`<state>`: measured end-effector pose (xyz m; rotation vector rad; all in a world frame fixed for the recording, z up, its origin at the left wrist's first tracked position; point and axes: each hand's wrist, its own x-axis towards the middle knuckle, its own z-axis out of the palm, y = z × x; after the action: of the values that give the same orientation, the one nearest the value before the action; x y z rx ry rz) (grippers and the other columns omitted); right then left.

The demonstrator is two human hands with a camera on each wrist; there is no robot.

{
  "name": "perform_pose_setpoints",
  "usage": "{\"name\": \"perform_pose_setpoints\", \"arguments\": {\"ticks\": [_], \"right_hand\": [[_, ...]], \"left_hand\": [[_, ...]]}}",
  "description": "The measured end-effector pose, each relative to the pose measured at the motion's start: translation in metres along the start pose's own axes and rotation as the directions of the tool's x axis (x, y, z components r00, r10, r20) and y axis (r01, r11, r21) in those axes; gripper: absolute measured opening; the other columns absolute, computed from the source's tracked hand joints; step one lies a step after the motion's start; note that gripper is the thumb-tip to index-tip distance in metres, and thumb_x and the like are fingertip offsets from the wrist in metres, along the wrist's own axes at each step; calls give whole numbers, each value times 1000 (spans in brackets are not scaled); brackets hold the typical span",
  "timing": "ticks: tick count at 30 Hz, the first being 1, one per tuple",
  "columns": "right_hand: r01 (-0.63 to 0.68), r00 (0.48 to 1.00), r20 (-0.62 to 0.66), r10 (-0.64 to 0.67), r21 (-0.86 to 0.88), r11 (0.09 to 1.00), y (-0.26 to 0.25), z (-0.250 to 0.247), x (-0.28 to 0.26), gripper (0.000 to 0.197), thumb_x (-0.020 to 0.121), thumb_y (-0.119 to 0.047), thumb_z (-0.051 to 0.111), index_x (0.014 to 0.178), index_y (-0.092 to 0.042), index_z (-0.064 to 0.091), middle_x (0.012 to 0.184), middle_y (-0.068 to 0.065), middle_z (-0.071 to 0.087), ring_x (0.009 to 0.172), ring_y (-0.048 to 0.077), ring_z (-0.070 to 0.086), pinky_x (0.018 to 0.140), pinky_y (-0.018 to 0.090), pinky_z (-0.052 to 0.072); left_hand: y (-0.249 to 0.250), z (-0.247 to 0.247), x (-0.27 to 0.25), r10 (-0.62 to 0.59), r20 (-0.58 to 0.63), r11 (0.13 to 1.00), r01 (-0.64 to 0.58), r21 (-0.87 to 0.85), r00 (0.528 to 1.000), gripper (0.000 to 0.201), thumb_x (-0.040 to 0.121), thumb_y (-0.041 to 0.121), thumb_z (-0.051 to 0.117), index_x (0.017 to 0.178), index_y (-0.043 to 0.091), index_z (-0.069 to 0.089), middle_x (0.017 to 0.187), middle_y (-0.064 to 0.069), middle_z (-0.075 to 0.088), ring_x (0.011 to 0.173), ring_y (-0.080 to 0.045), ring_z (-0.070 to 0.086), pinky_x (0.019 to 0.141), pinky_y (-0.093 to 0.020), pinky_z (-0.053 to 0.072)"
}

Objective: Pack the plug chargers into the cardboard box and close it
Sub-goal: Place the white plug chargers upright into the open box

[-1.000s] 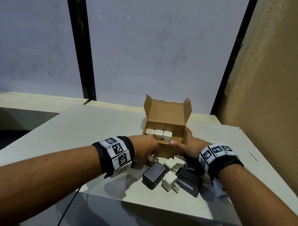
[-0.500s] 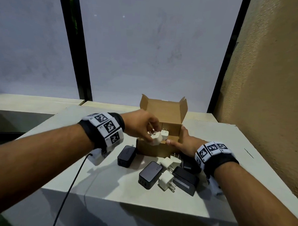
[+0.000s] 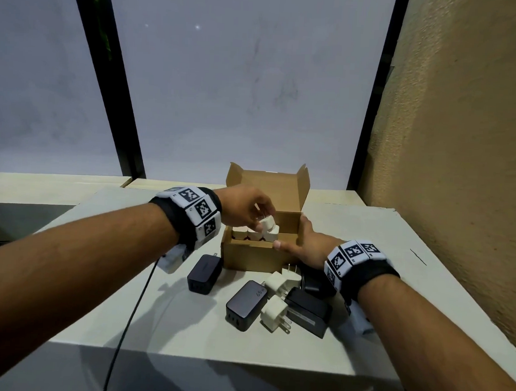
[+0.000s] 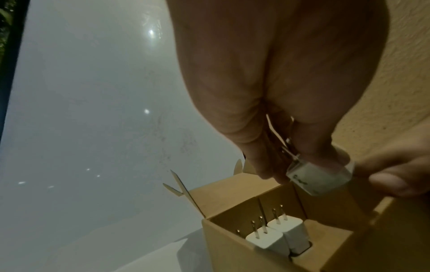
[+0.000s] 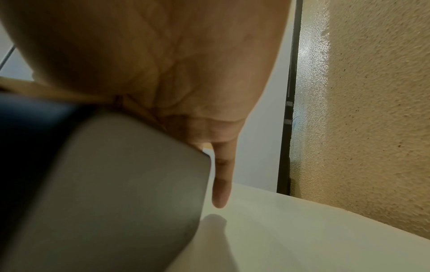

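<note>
An open cardboard box is seen near the middle of the white table, lid flap upright at the far side. A small white charger is pinched by the fingertips of the left hand just above the box opening, tilted; in the left wrist view its prongs are partly masked by the fingers. White chargers are seen standing in a row inside the box along its near wall, prongs up; their number cannot be fixed, since the held charger and hand cover the right end of the row. The right hand is laid against the right near corner of the box, thumb on the near rim, fingers along the right wall; the fingers look fairly straight. In the right wrist view most of the frame is blocked by a blurred grey block, and only one finger is made out. On the table near the box lie a black charger, a second black charger, two white plugs and a black adapter, partly overlapping; another dark item is largely hidden beneath the right wrist.
</note>
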<state>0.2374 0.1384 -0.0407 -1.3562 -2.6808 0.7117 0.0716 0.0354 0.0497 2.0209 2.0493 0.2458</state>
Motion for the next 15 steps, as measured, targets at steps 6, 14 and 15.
{"name": "perform_pose_setpoints", "arguments": {"ticks": [6,14,15], "right_hand": [[31,999,14,-31,47,998,3,0,2,108,74,-79,52,153,-28,-2,146,11,48,124,32,54,105,44,41],[83,996,15,-85,95,992,1,-4,-2,107,80,-69,58,154,-24,-5,154,5,39,131,29,50,107,38,38],[87,996,16,-88,89,992,1,-4,-2,107,80,-68,58,154,-24,-5,154,6,40,130,29,51,106,37,39]], "left_hand": [[20,9,39,5,-65,992,3,128,998,44,75,21,80,116,23,65,115,5,66,101,-14,61,88,-31,53],[37,30,78,-43,22,942,33,334,999,46,81,18,75,124,12,62,117,-5,66,106,-24,63,90,-31,51],[37,33,81,-66,36,936,49,348,997,43,82,17,75,123,11,62,116,-6,67,104,-24,65,87,-29,51]]}}
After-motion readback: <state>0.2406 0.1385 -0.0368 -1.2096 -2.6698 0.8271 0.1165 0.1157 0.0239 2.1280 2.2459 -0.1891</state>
